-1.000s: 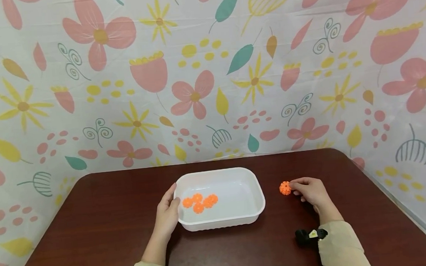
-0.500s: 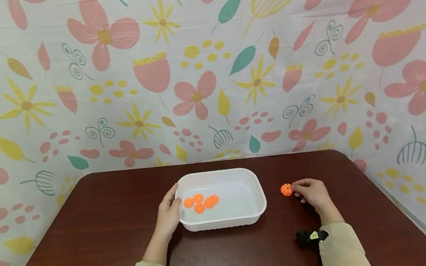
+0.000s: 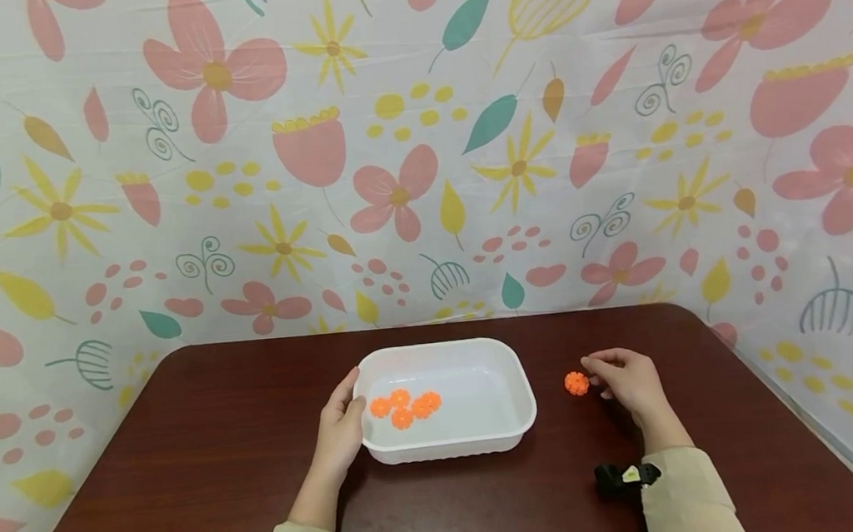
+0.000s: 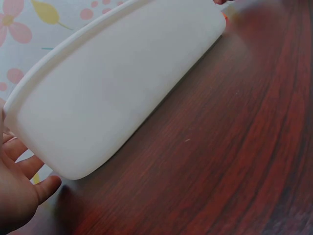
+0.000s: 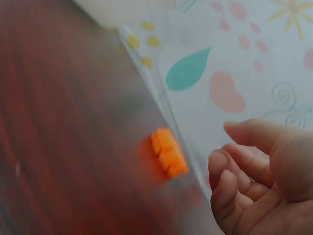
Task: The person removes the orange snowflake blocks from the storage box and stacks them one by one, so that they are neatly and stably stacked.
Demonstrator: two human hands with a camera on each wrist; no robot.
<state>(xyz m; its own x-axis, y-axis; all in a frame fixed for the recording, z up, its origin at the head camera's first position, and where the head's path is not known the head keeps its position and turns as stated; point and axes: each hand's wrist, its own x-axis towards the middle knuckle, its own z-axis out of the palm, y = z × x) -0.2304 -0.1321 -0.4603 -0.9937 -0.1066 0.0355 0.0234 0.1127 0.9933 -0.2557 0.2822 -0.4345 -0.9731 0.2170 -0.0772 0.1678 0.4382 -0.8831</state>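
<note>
My left hand (image 3: 338, 419) grips the left end of a white plastic tray (image 3: 452, 449), thumb at the rim. In the left wrist view the fingers (image 4: 30, 166) lie against the tray's end wall. Several small orange notched, flower-shaped discs (image 3: 402, 418) sit in the tray's left half. To the right of the tray, an orange notched piece (image 3: 576, 384) lies on the table, looking like stacked discs side-on in the right wrist view. My right hand (image 3: 627, 381) is just right of it. In the right wrist view a gap shows between the fingertips (image 5: 232, 128) and that orange piece (image 5: 168, 152).
The dark red-brown wooden table (image 3: 209, 467) has rounded far corners. Behind it hangs a white cloth (image 3: 428, 282) printed with flowers and leaves. Black wrist-camera mounts (image 3: 627, 476) sit at both beige sleeves (image 3: 688, 492).
The right hand has let go of the orange piece, and its fingertips have come away slightly to the right. The left hand stays on the tray. The head view has shifted slightly.
</note>
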